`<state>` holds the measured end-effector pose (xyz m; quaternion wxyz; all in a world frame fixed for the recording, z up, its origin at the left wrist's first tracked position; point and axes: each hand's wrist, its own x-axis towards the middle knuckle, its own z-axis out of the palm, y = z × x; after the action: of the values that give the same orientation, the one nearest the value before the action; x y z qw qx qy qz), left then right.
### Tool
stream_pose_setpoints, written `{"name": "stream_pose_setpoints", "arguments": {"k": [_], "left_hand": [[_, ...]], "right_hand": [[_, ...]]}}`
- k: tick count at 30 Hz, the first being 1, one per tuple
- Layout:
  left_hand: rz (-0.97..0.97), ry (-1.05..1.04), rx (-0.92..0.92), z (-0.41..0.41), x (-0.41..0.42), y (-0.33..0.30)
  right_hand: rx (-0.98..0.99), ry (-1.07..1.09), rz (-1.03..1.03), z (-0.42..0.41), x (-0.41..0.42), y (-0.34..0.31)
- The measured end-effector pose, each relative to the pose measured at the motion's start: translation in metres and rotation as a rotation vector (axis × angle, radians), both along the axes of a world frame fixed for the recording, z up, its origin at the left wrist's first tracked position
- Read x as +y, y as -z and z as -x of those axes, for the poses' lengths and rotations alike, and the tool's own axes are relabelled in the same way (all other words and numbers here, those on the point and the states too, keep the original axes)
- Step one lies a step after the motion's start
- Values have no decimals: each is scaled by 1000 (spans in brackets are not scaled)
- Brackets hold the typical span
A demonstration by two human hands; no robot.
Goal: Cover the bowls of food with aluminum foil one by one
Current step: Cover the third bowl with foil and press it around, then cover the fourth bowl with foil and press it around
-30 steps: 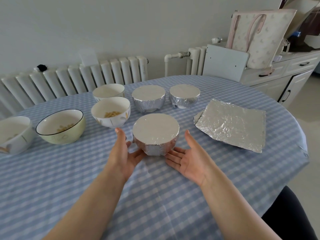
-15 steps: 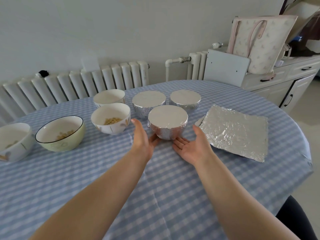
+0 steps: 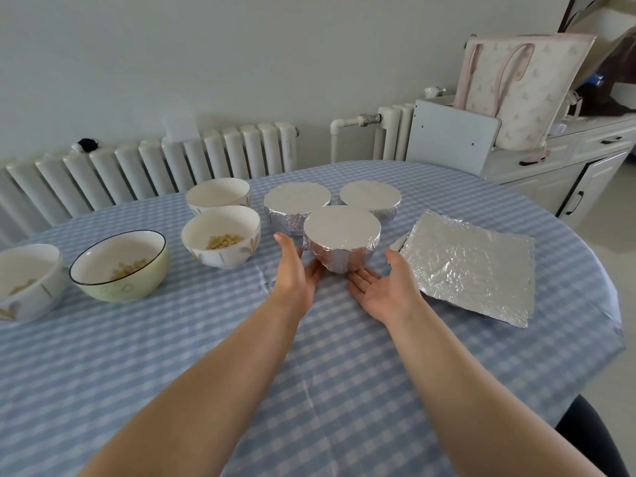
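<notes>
- Hiding their contents, three foil-wrapped bowls sit mid-table: the near bowl (image 3: 341, 239) between the hands, and two far bowls (image 3: 297, 205) (image 3: 371, 200) just behind it, side by side.
- Whether food lies in the far open bowl (image 3: 219, 196) cannot be told; its inside looks pale and flat.
- Cut off at the left edge, the leftmost bowl (image 3: 25, 282) shows only part of its rim, with a few yellowish bits inside.
- Both elbows run out of the bottom of the view.
- Left hand (image 3: 293, 273) stands on edge left of the near bowl, thumb up, fingers straight and reaching to the bowl's foot; whether they touch the foil is hard to say. It grips nothing.
- Right hand (image 3: 389, 287) lies palm up on the cloth (image 3: 206, 356) right of the bowl, fingers spread flat and pointing at its base, holding nothing.
- Count of bowls: seven, three covered and four open. The open ones are two white bowls stacked back to front, including the kernel bowl (image 3: 221, 237), a green bowl (image 3: 120, 270) with a dark rim, and the cut-off one.
- Foil stack (image 3: 468, 266): one pile of loose square sheets right of the right hand, corners fanned; the number of sheets cannot be counted.
- Behind the table: radiator (image 3: 155, 170), cabinet (image 3: 564, 166), one tote bag (image 3: 523, 91).
</notes>
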<state>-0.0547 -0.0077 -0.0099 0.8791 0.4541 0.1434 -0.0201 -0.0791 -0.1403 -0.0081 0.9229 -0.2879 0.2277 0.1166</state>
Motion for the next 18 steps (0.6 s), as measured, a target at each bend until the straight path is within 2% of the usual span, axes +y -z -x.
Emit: {"name": "stream_pose_setpoints", "arguments": {"k": [5,11,18], "left_hand": [[-130,41,-27,-1,-3,0],[-147,100,-16,-2,-3,2],[-148,160,2,-8,2,2]], "right_hand": [[-17,-12,36,0,1,2],[-43,-72,109,2,0,4],[-27,-114,101,11,6,4]]}}
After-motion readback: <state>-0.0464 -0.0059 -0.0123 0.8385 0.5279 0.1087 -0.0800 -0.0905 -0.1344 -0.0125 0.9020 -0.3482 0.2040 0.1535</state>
